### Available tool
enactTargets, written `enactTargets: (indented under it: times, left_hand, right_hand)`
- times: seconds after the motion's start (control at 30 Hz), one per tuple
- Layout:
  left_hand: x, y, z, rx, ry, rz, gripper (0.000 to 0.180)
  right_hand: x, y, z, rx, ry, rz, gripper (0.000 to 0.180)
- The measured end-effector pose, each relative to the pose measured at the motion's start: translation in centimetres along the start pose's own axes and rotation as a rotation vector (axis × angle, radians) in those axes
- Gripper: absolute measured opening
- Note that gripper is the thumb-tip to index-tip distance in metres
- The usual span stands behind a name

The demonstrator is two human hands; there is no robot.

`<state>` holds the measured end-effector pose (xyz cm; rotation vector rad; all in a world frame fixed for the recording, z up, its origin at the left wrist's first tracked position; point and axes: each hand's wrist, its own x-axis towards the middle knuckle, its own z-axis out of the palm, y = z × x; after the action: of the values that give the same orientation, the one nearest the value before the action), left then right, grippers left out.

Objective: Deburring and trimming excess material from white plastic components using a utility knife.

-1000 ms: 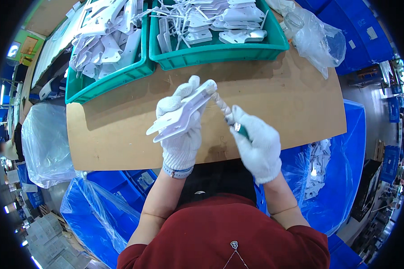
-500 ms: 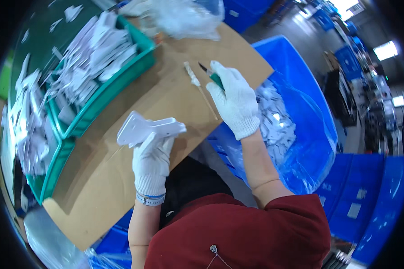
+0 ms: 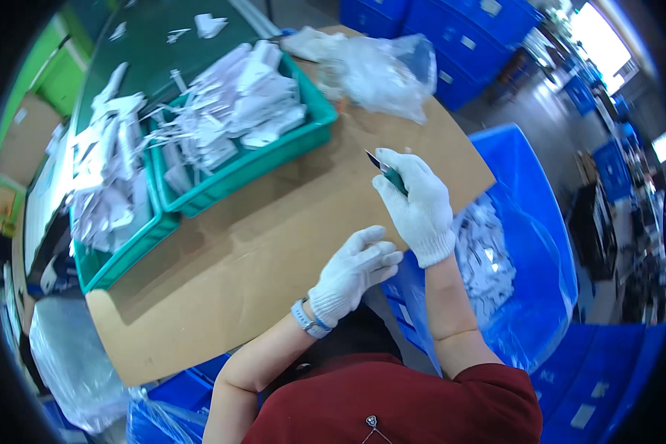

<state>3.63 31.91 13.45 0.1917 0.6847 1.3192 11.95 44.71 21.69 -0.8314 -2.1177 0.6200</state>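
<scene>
A brown cardboard sheet (image 3: 259,259) covers the counter and fills the middle of the view, its bare face crossed by soft shadows. To the person's right, beside and below the cardboard's edge, stands a large blue bin (image 3: 529,244) lined with clear plastic film and holding a heap of small white moulded parts (image 3: 488,255). At the far side of the cardboard sit two green trays: the nearer green tray (image 3: 274,159) is piled with white plastic pieces, and the second green tray (image 3: 118,251), to its left, is heaped with the same kind of white parts. A crumpled clear plastic bag (image 3: 377,66) lies on the far end of the cardboard, just beside the nearer tray's corner. Stacked blue crates (image 3: 451,37) stand on the floor beyond it.

The person, in a dark red shirt, wears white knit gloves on both hands. The right hand (image 3: 418,203) is closed around a small green-handled knife (image 3: 386,172), whose short blade pokes out past the fingers and points toward the trays; the hand hovers over the cardboard's right edge, above the rim of the blue bin. The left hand (image 3: 351,270), with a wristband at the cuff, is loosely curled with fingers bent and holds nothing, hanging just below and left of the right hand at the cardboard's near edge.
</scene>
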Motion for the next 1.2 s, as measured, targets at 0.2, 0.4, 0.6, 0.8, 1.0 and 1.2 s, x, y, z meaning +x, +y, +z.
enactTargets:
  times: [0.2,0.4,0.6,0.8,1.0,1.2]
  left_hand:
    - [-7.3,5.3,-6.3,-0.139,0.171,0.355,0.033]
    - [-10.8,4.5,-9.4,-0.275,0.138,0.445,0.025]
    - [-11.4,4.6,-9.8,-0.389,0.109,0.468,0.025]
    - [-10.5,5.4,-9.7,-0.394,0.009,0.565,0.03]
    - [-7.7,6.5,-7.6,-0.385,-0.081,0.736,0.049]
    - [-9.7,8.4,-6.9,-0.336,0.168,0.978,0.089]
  right_hand:
    - [9.2,0.7,12.0,-0.023,-0.195,-0.278,0.033]
    - [16.0,-0.2,22.1,-0.162,-0.314,-0.59,0.05]
    - [17.3,-2.7,23.0,-0.57,-0.527,-0.483,0.055]
    - [11.1,-6.1,15.1,-0.047,-0.195,-0.683,0.046]
    - [-1.8,-8.0,10.8,0.93,-0.442,0.132,0.04]
    - [-6.2,-5.8,10.5,0.681,-0.685,0.168,0.038]
